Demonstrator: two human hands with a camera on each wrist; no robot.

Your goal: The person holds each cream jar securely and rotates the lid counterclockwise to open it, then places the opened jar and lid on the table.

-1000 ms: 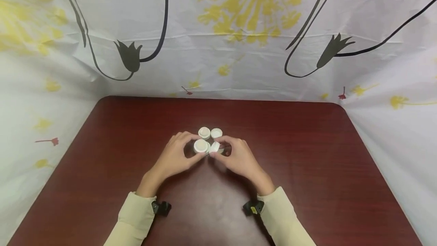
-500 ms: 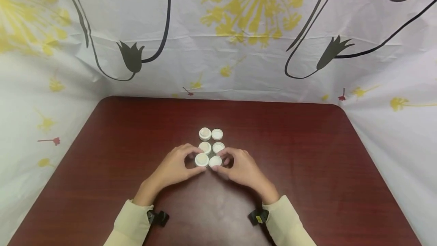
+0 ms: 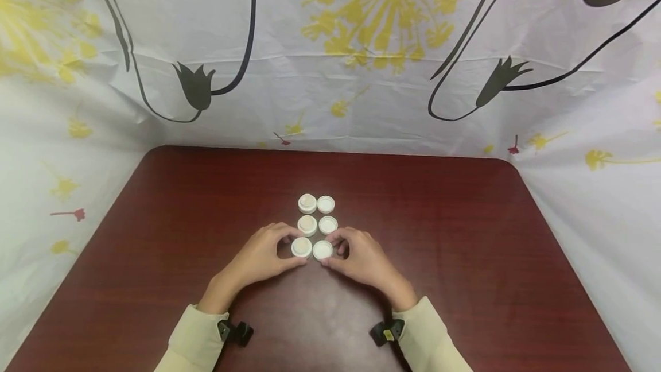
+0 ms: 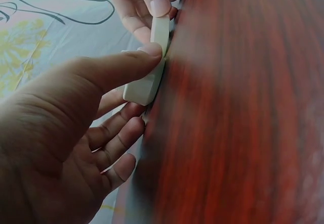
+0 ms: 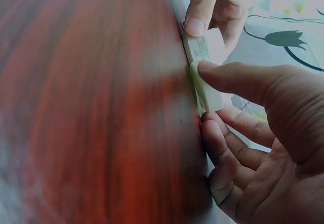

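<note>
Two rows of small white round things run away from me on the table in the head view. My left hand (image 3: 260,254) pinches the nearest jar (image 3: 302,247), which has a pale top, between thumb and fingers. Beside it, my right hand (image 3: 364,254) pinches a shallow white lid (image 3: 322,251) with its hollow side up. Beyond are a middle jar (image 3: 307,225) with a middle lid (image 3: 327,225), then a far jar (image 3: 307,204) with a far lid (image 3: 326,204). Small print shows on the held jar's side (image 5: 203,47) in the right wrist view.
Everything stands on a dark red-brown wooden table (image 3: 439,217) with rounded far corners. A white cloth (image 3: 330,96) with yellow and grey flower prints hangs behind and at both sides. Black wrist cameras (image 3: 240,333) sit by the light sleeves (image 3: 193,334).
Both hands have brought the jar and lid towards me and set them down before the other pairs. The lid, tilted a second ago, lies flat now, and the middle pair shows.
</note>
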